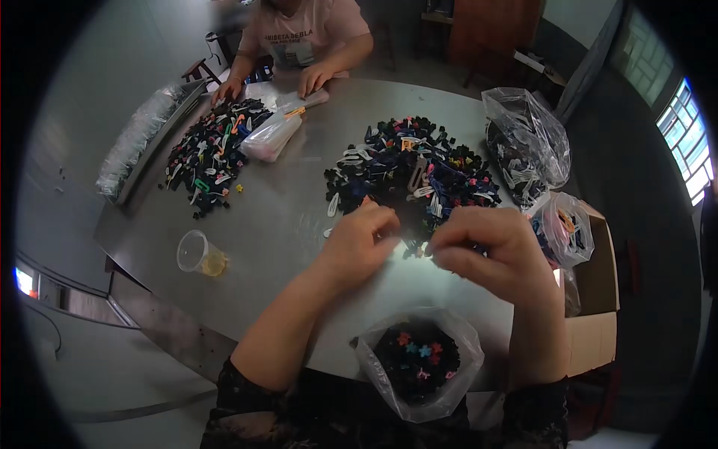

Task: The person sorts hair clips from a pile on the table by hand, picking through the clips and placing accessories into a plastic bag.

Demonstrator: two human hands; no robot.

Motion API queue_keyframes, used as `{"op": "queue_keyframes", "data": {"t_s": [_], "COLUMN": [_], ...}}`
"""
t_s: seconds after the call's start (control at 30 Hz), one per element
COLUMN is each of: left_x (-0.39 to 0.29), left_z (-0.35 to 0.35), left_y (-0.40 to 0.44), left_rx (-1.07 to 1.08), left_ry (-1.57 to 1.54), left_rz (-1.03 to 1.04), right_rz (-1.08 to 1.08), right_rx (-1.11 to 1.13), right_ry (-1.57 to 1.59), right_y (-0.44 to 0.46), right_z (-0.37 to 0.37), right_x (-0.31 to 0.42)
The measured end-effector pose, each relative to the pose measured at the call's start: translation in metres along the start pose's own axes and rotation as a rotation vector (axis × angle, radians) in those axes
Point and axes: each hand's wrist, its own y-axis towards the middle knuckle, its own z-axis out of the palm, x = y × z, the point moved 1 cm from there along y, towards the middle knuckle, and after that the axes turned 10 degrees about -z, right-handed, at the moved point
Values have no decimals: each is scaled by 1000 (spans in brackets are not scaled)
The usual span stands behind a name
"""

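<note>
My bare left hand [357, 243] and right hand [497, 251] curl near small black plastic clips [385, 168]; I can't tell if they grip any.

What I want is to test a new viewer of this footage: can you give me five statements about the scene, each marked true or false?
1. The open clear plastic bag near the wearer holds small black pieces with some coloured flower shapes. True.
2. The wearer's left hand is inside that bag. False: it is by the near side of the larger pile of mostly dark hair clips.
3. The clear round plastic cup stands between the wearer's hands. False: it is to the left of both.
4. A hand of the person opposite is at a clear plastic packet. True.
5. The brown cardboard box is closed. False: it is open.
</note>
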Motion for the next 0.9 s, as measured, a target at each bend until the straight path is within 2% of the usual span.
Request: {"op": "queue_keyframes", "data": {"t_s": [0.03,0.1,0.17,0.2,0.3,0.4,0.47,0.5,0.67,0.77,0.83,0.87,0.9], "left_x": [4,7,8,6,6,7,3,2,0,0,-2,2,11], "left_z": [10,25,38,40,42,36,31,30,22,23,24,28,35], "left_y": [0,-6,-6,-5,-5,-4,-2,-1,1,1,0,3,6], "left_rx": [1,19,-23,-25,16,5,-23,-50,20,6,39,39,11], "left_ry": [109,114,303,303,313,220,176,170,38,33,38,39,3], "left_rz": [147,124,140,141,134,115,131,174,107,114,21,24,118], "right_rz": [123,207,164,162,56,148,133,148,118,134,-31,-33,-68], "right_rx": [-52,-83,36,36,229,313,303,308,255,152,-52,-54,-81], "right_ry": [-58,-115,-489,-491,-614,-777,-808,-800,-774,-767,-600,-602,-408], "right_y": [1,0,-7,-8,-15,-17,-19,-16,-15,-11,-6,-5,-3], "right_z": [-1,4,2,5,20,38,41,40,36,27,18,14,9], "right_x": [-10,-37,-66,-75,-91,-97,-103,-98,-93,-85,-68,-57,-38]}}
